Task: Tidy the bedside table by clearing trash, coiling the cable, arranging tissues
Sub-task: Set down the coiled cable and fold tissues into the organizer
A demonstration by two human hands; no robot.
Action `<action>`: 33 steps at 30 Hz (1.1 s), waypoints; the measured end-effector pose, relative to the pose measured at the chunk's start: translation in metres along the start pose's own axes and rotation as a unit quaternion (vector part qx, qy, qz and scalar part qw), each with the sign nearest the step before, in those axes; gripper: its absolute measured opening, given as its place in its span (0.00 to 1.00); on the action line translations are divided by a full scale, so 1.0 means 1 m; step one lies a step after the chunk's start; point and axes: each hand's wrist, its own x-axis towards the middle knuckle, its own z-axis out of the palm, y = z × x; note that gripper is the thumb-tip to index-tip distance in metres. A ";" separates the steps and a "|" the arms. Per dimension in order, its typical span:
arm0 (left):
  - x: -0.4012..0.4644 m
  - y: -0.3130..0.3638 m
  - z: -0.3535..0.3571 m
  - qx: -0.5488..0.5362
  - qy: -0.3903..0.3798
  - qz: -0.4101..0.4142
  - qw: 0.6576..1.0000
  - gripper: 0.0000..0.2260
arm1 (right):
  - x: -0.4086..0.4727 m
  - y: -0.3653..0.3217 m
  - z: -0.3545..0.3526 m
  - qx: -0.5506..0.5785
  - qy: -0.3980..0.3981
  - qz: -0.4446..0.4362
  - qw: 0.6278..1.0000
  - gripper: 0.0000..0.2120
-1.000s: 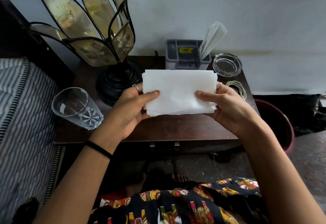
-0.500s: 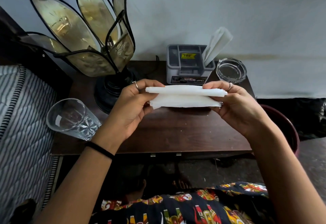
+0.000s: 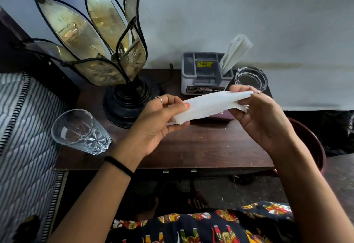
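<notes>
A folded white tissue (image 3: 208, 105) hangs above the dark wooden bedside table (image 3: 201, 147), tilted with its right end higher. My left hand (image 3: 157, 122) pinches its lower left end and my right hand (image 3: 262, 116) pinches its upper right end. Behind them stands a grey plastic organiser (image 3: 203, 74) with another folded tissue (image 3: 234, 53) upright in its right slot. The coiled cable is hidden behind my right hand.
A petal-shaped lamp (image 3: 99, 51) on a black base stands at the back left. A clear drinking glass (image 3: 78, 131) lies near the table's left edge, a glass ashtray (image 3: 251, 79) sits back right. A dark red bin (image 3: 310, 143) is on the floor, right; striped bedding (image 3: 23, 137) lies left.
The tissue went from a flat sheet facing me to folded in half, then folded narrower and tilted up at the right. Both hands kept hold of it.
</notes>
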 end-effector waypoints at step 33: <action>0.012 -0.028 -0.004 0.357 0.126 -0.022 0.925 0.12 | 0.077 0.001 0.078 -0.444 0.250 -0.271 0.816 0.14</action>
